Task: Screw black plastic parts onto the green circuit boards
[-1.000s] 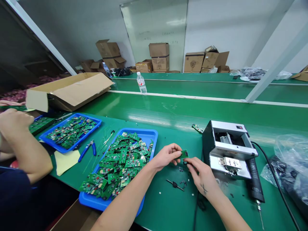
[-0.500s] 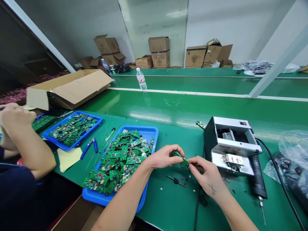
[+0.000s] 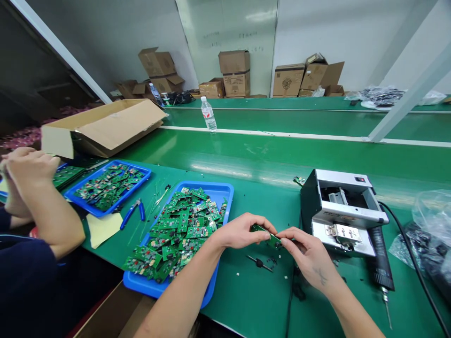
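My left hand (image 3: 243, 231) and my right hand (image 3: 307, 256) meet over the green bench and pinch a small green circuit board (image 3: 268, 236) between their fingertips, each on one end. To the left of my hands lies a blue tray (image 3: 219, 192) heaped with several green circuit boards (image 3: 179, 227). Just below the held board a small black part (image 3: 260, 264) rests on the mat. A grey box-shaped machine (image 3: 340, 212) stands right of my hands.
A co-worker's arms (image 3: 38, 197) work at the left beside a second blue tray (image 3: 105, 185) of boards, blue-handled cutters (image 3: 132, 212) and an open cardboard box (image 3: 102, 126). An electric screwdriver (image 3: 380, 263) lies right of the machine, beside a plastic bag (image 3: 428, 230). A water bottle (image 3: 208, 114) stands on the belt behind.
My hands have kept hold of the small board and turned it from upright to nearly flat, fingers closing in at both ends. The camera tilted slightly.
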Motion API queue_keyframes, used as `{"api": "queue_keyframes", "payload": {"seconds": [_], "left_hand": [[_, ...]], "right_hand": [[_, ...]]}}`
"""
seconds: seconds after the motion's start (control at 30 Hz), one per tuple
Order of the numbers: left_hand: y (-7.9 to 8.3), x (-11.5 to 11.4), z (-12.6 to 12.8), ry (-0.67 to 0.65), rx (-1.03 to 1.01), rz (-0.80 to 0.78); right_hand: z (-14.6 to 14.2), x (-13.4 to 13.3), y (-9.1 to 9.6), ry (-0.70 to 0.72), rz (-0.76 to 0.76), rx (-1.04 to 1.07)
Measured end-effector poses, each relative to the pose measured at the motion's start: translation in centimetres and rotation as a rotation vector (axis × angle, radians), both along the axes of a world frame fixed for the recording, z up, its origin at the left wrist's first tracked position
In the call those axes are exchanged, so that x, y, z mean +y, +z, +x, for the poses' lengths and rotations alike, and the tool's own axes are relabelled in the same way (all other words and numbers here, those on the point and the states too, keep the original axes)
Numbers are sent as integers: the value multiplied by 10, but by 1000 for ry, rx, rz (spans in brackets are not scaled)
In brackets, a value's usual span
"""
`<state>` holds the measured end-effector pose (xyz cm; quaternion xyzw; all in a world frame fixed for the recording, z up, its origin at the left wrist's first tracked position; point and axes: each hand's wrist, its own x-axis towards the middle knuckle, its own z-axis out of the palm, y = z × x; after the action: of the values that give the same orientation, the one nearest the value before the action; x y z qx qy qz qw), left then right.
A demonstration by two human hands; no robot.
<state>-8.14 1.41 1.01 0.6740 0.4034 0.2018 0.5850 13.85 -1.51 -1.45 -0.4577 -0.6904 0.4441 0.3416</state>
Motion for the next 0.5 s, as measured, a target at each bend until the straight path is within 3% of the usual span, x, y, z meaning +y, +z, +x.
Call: {"api": "queue_keyframes", "payload": {"seconds": [0.27, 0.5], "left_hand": [[-2, -1, 3, 48, 75, 109], [0, 1, 5, 86, 13, 50]], "right_hand": [[2, -1, -5, -21, -25, -3], [-2, -2, -5, -79, -8, 65]]}}
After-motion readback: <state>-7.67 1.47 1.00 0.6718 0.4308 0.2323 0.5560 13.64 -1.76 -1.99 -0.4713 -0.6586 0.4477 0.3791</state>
